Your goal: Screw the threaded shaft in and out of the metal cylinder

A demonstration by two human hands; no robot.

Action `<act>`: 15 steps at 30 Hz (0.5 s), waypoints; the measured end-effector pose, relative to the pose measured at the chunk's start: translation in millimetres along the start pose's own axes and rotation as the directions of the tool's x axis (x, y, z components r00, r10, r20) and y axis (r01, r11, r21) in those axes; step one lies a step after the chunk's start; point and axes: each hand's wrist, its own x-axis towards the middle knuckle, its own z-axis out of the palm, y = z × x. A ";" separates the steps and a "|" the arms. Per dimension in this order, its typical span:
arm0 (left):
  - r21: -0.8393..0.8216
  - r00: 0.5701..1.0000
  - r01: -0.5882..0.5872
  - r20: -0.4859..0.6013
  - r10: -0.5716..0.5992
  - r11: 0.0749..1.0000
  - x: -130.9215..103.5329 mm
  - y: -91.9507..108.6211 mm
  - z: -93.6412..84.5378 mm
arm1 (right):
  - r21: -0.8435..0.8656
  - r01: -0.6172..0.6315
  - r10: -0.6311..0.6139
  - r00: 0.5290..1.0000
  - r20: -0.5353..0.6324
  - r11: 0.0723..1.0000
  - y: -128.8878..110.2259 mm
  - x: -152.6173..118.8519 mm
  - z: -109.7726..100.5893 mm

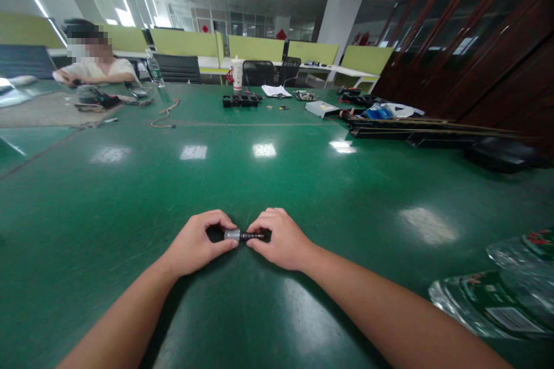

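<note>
A small metal cylinder (232, 235) lies between the thumb and fingers of my left hand (199, 242), low over the green table (173, 184). From its right end a thin dark ribbed shaft (250, 237) runs on to the right. My right hand (283, 239) pinches that shaft, its thumb and fingers closed around it. Cylinder and shaft are in line and look joined, roughly level. The far end of the shaft is partly hidden by my right fingers.
Large plastic bottles (493, 302) lie at the right front edge. Farther back are a black part (240, 101), a cord (163, 118), a white box (321, 109) and long dark bars (402, 128). A person (97, 60) sits at the far left.
</note>
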 end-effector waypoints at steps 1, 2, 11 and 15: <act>0.000 1.000 -0.004 -0.001 0.004 1.000 0.2 -0.4 0.0 | 0.001 -0.002 0.002 1.000 -0.002 1.000 -0.2 -0.2 -0.1; 0.002 1.000 -0.008 0.000 0.008 1.000 0.4 -0.8 0.0 | 0.001 -0.005 0.005 1.000 -0.005 1.000 -0.4 -0.3 -0.3; -0.006 1.000 -0.025 -0.018 0.025 1.000 0.1 -2.1 -0.5 | -0.021 -0.031 0.030 0.999 -0.030 0.999 -0.3 -0.7 -0.7; -0.030 0.999 -0.030 -0.023 0.029 0.999 0.3 -1.5 -0.8 | -0.027 -0.032 0.031 0.999 -0.032 0.999 -0.1 -1.5 -0.7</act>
